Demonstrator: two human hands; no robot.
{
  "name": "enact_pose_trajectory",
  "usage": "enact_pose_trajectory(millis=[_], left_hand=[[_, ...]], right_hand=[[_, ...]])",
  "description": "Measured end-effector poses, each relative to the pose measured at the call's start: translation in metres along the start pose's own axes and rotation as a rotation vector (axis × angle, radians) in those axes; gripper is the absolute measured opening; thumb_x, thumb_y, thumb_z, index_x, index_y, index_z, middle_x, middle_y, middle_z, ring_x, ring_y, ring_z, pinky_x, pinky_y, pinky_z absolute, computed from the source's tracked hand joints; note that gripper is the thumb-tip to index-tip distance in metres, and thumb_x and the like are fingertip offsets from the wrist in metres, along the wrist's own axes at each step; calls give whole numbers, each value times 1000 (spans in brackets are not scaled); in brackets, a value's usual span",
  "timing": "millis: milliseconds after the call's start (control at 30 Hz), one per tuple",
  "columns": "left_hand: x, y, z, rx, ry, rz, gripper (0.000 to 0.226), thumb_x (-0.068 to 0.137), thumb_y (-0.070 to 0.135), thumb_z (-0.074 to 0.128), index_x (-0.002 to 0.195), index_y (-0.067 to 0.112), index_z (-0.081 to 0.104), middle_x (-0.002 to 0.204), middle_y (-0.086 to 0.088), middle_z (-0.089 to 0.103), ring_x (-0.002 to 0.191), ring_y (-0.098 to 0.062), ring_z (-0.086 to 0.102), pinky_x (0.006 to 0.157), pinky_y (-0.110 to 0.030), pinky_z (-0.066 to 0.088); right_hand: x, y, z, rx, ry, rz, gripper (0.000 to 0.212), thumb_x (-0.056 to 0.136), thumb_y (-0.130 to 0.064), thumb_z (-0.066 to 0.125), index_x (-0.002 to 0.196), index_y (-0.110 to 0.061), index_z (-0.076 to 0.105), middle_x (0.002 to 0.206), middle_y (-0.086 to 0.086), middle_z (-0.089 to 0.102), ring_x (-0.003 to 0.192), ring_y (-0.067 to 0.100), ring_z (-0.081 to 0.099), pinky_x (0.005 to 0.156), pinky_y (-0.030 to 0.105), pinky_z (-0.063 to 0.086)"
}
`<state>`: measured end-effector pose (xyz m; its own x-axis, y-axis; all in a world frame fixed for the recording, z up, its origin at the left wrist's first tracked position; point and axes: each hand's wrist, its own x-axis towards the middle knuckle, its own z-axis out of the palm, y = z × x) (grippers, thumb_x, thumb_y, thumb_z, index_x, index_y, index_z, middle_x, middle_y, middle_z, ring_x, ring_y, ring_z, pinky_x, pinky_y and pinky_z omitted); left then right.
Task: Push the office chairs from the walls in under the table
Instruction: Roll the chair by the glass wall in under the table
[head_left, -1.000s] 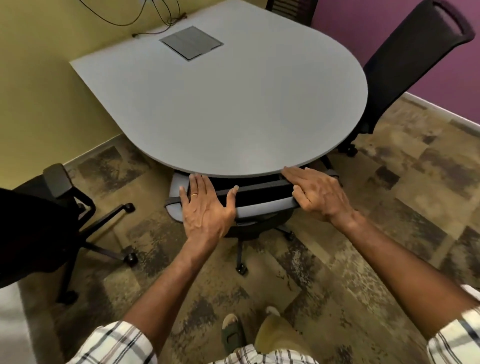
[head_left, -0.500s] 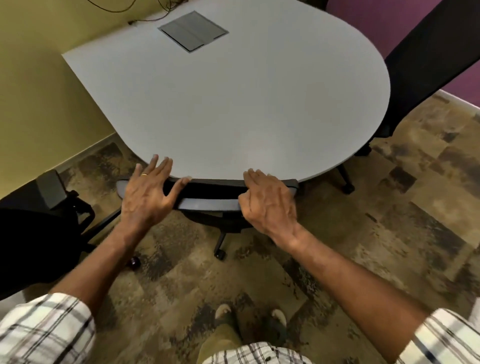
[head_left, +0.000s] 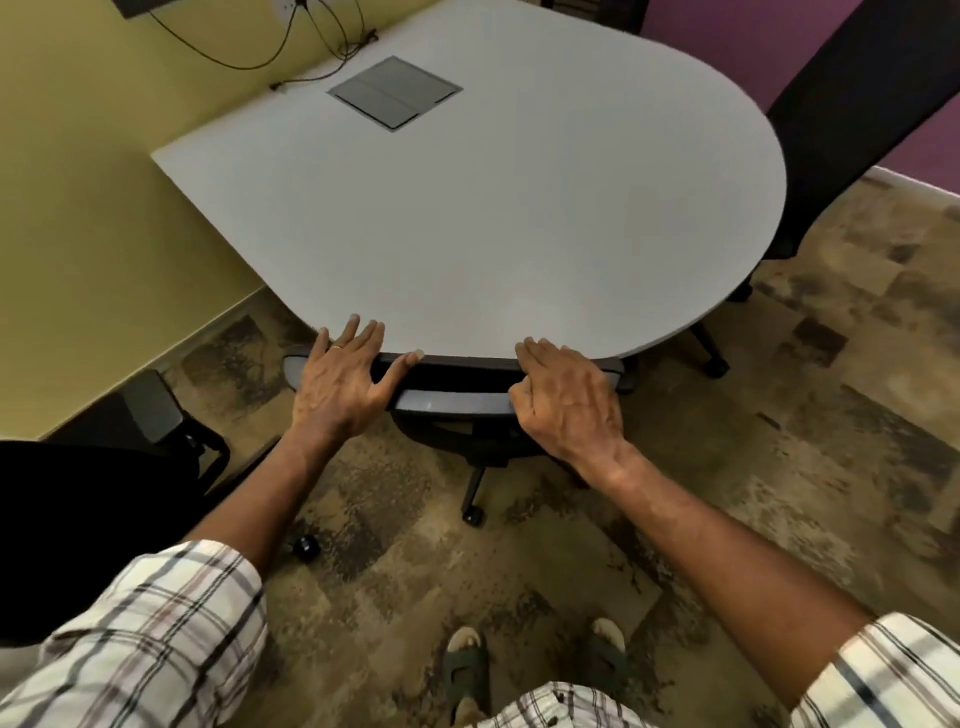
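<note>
Both hands are pressing the chair (head_left: 452, 404) back, which is sitting right at the table (head_left: 467, 208) edge: left hand (head_left: 337, 387) spread flat, right hand (head_left: 569, 402) perhaps curling over it. Even pressure should be rolling it in square, fingertips lifting clear of the edge.

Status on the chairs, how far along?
Done, apparently: the black high-backed chair on the right sits against the grey round-ended table. In hand: the left hand and right hand press the grey-backed chair, nearly tucked under the near edge. To do: the black armchair at lower left stands out by the yellow wall.
</note>
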<state>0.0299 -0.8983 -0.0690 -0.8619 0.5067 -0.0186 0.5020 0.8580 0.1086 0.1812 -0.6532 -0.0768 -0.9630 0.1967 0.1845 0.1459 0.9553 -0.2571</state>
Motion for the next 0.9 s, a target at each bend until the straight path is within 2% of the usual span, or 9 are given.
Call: enact_pose_trajectory(millis=[167,300,433,533,767,900], left_hand=[[-3,7,2,-31,-8,-6,109,92,88,4,159,9,38,166,-8,38,160,-22,17,130,-50,2],[-10,25,6,-90,2,9,116,88,92,3,159,9,39,165,-8,40,160,-24,18,130,-51,3],[-17,25,1,-117,2,18,118,86,94,2,162,9,34,168,-9,34,161,-24,14,129,-50,0],[-21,20,-3,-131,25,19,116,88,92,1,164,8,26,171,-10,24,162,-23,8,129,-50,-4],[-78,15,2,-165,137,21,104,96,83,7,166,7,11,175,-10,6,162,-20,-3,130,-46,-8],[-110,11,12,-201,136,-25,100,99,81,11,166,7,6,175,-9,0,161,-18,-8,131,-44,-8]], right_hand=[[-4,9,-10,-21,-46,0,57,97,-36,31,137,-11,61,139,9,65,124,24,64,107,40,51],[-7,20,-13,-52,-85,74,62,96,-41,26,143,-13,56,143,8,62,128,28,59,115,45,42],[-17,11,-10,-91,-135,129,72,98,-44,12,156,-9,36,163,11,36,153,25,31,128,45,16],[-28,2,-4,-81,-110,171,73,101,-47,7,160,-9,25,169,8,24,158,21,17,129,43,8],[-66,-30,1,-38,-41,173,63,107,-39,17,162,-7,14,171,9,11,159,20,6,130,42,2],[-82,-52,5,-43,-32,179,61,109,-34,23,163,-7,10,172,9,5,159,19,0,130,41,-1]])
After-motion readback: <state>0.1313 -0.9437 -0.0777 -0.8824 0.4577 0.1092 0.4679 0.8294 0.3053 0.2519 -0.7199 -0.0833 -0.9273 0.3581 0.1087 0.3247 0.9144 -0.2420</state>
